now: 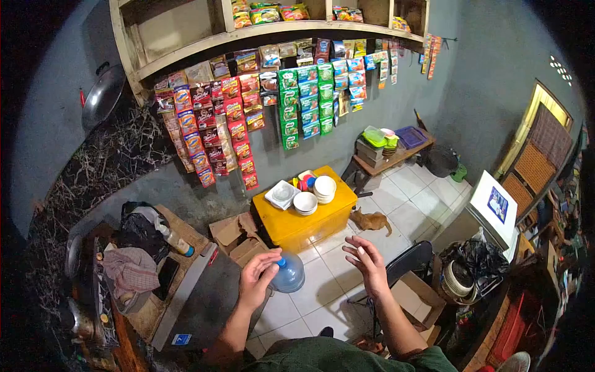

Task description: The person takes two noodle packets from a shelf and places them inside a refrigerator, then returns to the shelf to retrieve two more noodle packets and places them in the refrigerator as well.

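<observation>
My left hand (257, 277) is raised in front of me, fingers loosely curved and thumb apart, holding nothing. Behind its fingertips a blue water jug (291, 277) stands on the tiled floor; the fingers overlap its neck in the picture, and I see no grip on it. Held up to the right, my right hand (367, 265) has its fingers spread with nothing in them. Beyond both hands is a yellow chest (291, 232) bearing stacked white bowls (305, 203), more white bowls (325, 187) and pale square dishes (282, 193).
Sachet strips (232, 124) hang beneath a wooden shelf (186, 49). A cat (372, 221) is on the floor beside the chest. A worktop (192, 232) with a cloth (131, 270) lies left; a black chair (409, 263) and a cardboard box (414, 301) stand right.
</observation>
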`<move>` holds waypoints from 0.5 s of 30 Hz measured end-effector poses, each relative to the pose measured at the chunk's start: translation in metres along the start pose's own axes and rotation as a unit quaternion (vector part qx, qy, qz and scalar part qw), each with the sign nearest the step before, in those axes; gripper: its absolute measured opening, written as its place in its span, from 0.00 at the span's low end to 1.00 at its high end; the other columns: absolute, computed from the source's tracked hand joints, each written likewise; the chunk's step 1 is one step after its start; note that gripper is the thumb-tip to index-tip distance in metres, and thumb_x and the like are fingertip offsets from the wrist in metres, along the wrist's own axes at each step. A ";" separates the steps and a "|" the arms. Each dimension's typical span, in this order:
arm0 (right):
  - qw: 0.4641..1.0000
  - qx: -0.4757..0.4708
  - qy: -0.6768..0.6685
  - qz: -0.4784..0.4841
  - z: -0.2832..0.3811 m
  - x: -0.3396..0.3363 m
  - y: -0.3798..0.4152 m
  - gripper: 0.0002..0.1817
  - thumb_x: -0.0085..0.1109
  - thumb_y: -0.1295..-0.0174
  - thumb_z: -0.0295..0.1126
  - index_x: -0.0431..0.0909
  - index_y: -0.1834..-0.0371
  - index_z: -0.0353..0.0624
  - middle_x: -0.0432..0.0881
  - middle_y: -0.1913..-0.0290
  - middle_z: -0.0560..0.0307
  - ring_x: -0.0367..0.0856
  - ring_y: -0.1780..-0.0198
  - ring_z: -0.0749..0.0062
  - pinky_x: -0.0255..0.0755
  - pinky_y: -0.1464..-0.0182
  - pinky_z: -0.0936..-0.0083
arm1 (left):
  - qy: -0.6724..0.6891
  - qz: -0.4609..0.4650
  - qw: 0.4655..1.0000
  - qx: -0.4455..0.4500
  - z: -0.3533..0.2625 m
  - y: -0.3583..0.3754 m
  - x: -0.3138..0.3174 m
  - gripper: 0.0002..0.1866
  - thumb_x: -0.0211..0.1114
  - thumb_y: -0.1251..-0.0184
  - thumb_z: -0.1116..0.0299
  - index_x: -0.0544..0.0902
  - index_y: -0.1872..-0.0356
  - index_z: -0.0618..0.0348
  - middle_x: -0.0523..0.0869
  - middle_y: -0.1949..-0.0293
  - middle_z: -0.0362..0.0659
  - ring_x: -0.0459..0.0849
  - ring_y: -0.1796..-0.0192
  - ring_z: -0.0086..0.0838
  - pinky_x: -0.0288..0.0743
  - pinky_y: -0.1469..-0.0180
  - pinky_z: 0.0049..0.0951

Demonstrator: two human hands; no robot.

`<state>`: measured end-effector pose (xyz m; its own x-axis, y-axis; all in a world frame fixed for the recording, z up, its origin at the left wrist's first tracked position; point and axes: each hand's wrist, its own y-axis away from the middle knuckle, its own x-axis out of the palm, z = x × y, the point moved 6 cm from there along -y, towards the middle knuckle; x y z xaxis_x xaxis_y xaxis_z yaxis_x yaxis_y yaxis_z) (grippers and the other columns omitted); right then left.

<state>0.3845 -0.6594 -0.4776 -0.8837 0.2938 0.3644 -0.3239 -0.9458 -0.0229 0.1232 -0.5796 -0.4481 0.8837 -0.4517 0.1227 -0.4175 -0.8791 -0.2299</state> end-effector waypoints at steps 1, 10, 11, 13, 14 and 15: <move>1.000 -0.001 -0.004 0.004 0.000 -0.001 -0.005 0.22 0.53 0.29 0.40 0.69 0.37 0.43 0.74 0.37 0.53 0.74 0.38 0.64 0.68 0.37 0.68 | -0.001 -0.002 1.000 0.001 0.001 -0.004 0.001 0.14 0.62 0.31 0.73 0.77 0.47 0.66 0.79 0.42 0.49 0.78 0.41 0.31 0.68 0.36 0.31; 0.999 0.013 0.008 0.035 -0.005 0.010 -0.060 0.24 0.51 0.29 0.40 0.67 0.35 0.41 0.72 0.35 0.48 0.74 0.36 0.60 0.67 0.36 0.65 | -0.036 -0.033 0.999 0.002 0.006 -0.040 -0.014 0.15 0.61 0.30 0.73 0.76 0.45 0.65 0.79 0.41 0.50 0.78 0.40 0.32 0.67 0.35 0.33; 0.999 0.006 0.014 0.040 -0.005 0.012 -0.067 0.24 0.52 0.29 0.40 0.67 0.35 0.41 0.72 0.35 0.48 0.74 0.36 0.61 0.67 0.36 0.65 | -0.041 -0.038 0.998 0.005 0.007 -0.046 -0.018 0.14 0.61 0.30 0.72 0.76 0.46 0.65 0.79 0.41 0.49 0.78 0.41 0.32 0.68 0.35 0.33; 0.999 0.002 0.021 0.040 -0.007 0.013 -0.084 0.24 0.52 0.30 0.40 0.67 0.35 0.42 0.73 0.35 0.49 0.74 0.37 0.60 0.67 0.37 0.65 | -0.042 -0.041 0.998 0.018 0.009 -0.059 -0.025 0.14 0.61 0.30 0.72 0.76 0.46 0.64 0.79 0.41 0.49 0.79 0.42 0.32 0.68 0.36 0.33; 0.999 0.002 0.022 0.040 -0.006 0.015 -0.093 0.24 0.52 0.30 0.40 0.67 0.35 0.42 0.73 0.35 0.49 0.74 0.37 0.60 0.68 0.37 0.65 | -0.039 -0.040 0.998 0.014 0.012 -0.066 -0.029 0.14 0.61 0.30 0.72 0.76 0.46 0.64 0.79 0.41 0.49 0.79 0.42 0.32 0.68 0.36 0.33; 0.999 -0.002 0.022 0.041 -0.004 0.017 -0.102 0.24 0.52 0.30 0.40 0.67 0.35 0.41 0.73 0.35 0.49 0.75 0.37 0.61 0.68 0.37 0.65 | -0.043 -0.048 0.998 0.020 0.014 -0.075 -0.033 0.13 0.59 0.30 0.71 0.77 0.47 0.64 0.79 0.42 0.49 0.79 0.42 0.33 0.68 0.36 0.34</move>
<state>0.4013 -0.5574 -0.4725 -0.9210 0.2218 0.3202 -0.2517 -0.9663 -0.0546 0.1279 -0.4963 -0.4480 0.9346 -0.3500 0.0636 -0.3233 -0.9103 -0.2587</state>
